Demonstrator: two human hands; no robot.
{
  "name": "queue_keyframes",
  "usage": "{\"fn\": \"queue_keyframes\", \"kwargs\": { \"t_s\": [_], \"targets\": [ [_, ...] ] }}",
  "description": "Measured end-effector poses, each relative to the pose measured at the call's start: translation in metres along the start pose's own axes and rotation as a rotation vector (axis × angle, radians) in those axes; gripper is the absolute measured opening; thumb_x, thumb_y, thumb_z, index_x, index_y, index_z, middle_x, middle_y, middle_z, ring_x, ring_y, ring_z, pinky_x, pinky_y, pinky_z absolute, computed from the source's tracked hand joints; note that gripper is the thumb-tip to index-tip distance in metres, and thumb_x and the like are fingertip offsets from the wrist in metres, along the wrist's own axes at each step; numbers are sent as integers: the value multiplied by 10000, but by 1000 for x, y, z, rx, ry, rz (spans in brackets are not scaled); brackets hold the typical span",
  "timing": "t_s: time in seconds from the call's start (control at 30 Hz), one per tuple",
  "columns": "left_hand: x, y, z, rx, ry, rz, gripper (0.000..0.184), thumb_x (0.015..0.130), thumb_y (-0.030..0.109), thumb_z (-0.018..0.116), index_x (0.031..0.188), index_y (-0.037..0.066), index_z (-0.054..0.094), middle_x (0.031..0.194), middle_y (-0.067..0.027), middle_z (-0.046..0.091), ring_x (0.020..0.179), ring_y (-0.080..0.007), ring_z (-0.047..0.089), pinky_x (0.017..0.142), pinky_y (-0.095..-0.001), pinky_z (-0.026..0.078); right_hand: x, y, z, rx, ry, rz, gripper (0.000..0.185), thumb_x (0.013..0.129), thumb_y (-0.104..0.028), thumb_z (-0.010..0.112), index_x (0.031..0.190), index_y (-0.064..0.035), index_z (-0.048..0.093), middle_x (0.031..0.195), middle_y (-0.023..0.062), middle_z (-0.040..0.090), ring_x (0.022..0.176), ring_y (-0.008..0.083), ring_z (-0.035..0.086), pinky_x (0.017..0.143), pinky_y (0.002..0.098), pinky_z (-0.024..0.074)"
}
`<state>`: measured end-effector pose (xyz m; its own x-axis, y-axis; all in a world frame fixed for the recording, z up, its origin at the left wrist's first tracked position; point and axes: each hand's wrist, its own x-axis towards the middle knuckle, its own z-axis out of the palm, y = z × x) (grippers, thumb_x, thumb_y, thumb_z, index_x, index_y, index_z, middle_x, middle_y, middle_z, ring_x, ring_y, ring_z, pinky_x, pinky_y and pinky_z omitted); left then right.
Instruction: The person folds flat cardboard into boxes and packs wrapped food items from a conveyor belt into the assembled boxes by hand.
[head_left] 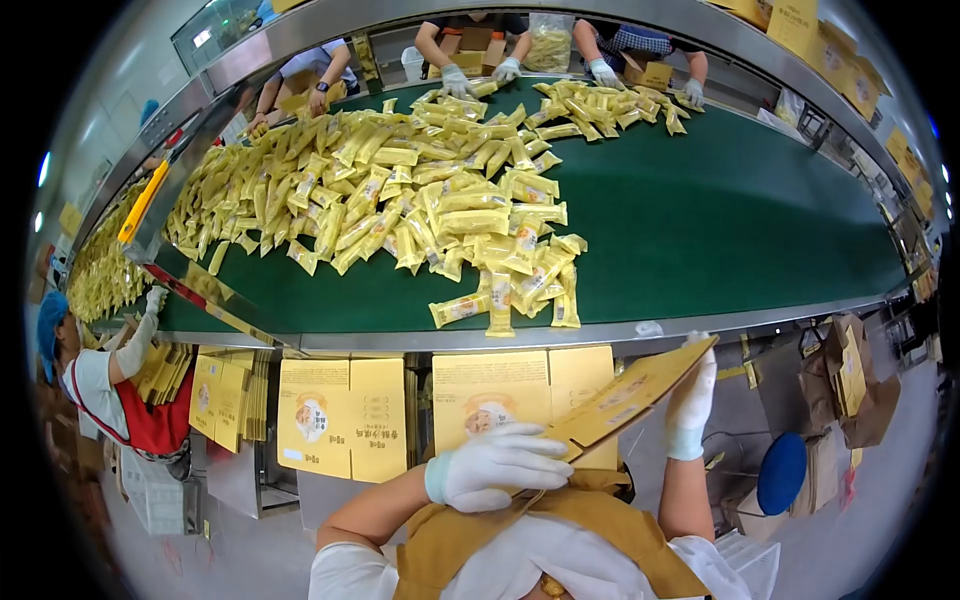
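Note:
A yellow printed cardboard carton (630,392), folded flat, is tilted in front of my chest. My right hand (692,395), in a white glove, grips its raised right end, with the fingers partly hidden behind the board. At the carton's lower left end lies my left hand (500,466), also gloved, its fingers stretched out and touching or very close to the edge. Just beyond the hands, more flat yellow cartons (490,385) lean against the conveyor's near side. On the green conveyor belt (690,230) lies a large heap of yellow wrapped snack packets (400,190).
Another stack of flat cartons (342,415) stands to the left. A co-worker in a red apron (150,400) is at far left, and several co-workers' gloved hands (456,82) reach the heap from the far side. A blue stool (781,473) stands at right. A metal rail (640,335) edges the belt.

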<state>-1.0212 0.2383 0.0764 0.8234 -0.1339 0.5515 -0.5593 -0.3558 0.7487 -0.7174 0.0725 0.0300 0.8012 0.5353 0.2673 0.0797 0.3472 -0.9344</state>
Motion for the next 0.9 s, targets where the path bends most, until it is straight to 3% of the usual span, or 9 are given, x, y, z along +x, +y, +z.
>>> {"fn": "queue_keyframes", "kwargs": {
  "t_s": [0.27,0.47,0.5,0.6,0.63,0.7,0.8,0.87,0.9],
  "targets": [
    [-3,-3,10,204,136,163,536,1056,341,290,1199,17,692,1304,-158,662,1230,-383,600,1071,-535,373,-9,-16,15,-129,53,-50,688,1080,-337,388,1580,53,123,1612,200,283,1501,293,266,1221,397,208],
    [1,1,11,359,298,370,541,1053,309,288,1004,-35,702,1183,-229,692,1094,-396,666,927,-503,509,-23,-44,3,-254,26,121,612,1018,-185,514,1533,36,269,1491,161,421,1356,241,423,1156,378,306],
    [6,4,8,389,310,423,487,1013,293,358,810,-23,668,977,-238,707,1031,-404,684,885,-507,533,-26,-53,2,-280,-24,139,594,946,-102,563,1477,33,332,1401,139,470,1269,215,470,1121,363,335],
    [5,7,5,416,135,471,437,959,284,431,642,17,570,767,-213,626,840,-417,672,911,-533,522,-18,-86,4,-485,-209,218,598,822,13,547,1402,36,401,1302,118,543,1163,187,532,1052,316,396],
    [9,9,1,382,101,458,416,891,302,543,549,68,519,607,-153,505,626,-379,580,805,-507,528,-15,-108,20,-491,-327,293,574,800,36,532,1367,42,440,1242,110,579,1114,175,554,1013,300,419],
    [14,21,-20,515,35,280,387,843,302,581,527,86,530,567,-122,484,564,-351,525,705,-467,489,-9,-132,51,-567,-580,322,487,771,62,505,1255,71,550,1047,70,659,963,132,592,892,258,469],
    [19,23,-45,724,14,66,376,784,357,632,499,119,576,545,-93,517,534,-317,512,577,-421,385,-8,-155,89,-1221,-953,81,161,713,-57,598,866,-11,617,638,149,599,575,334,616,607,407,530],
    [19,16,-48,796,-16,-78,414,809,394,629,499,123,588,567,-110,556,528,-323,508,592,-421,397,-18,-123,104,-1220,-998,-344,120,699,-115,615,723,-57,512,612,184,546,567,392,594,534,475,499],
    [28,16,-47,830,-344,-366,467,881,439,589,549,115,647,646,-115,648,592,-309,557,656,-397,429,-21,-117,117,-1260,-1048,-423,118,716,-142,621,737,-63,536,619,164,565,550,380,589,516,461,499]
  ]
}}
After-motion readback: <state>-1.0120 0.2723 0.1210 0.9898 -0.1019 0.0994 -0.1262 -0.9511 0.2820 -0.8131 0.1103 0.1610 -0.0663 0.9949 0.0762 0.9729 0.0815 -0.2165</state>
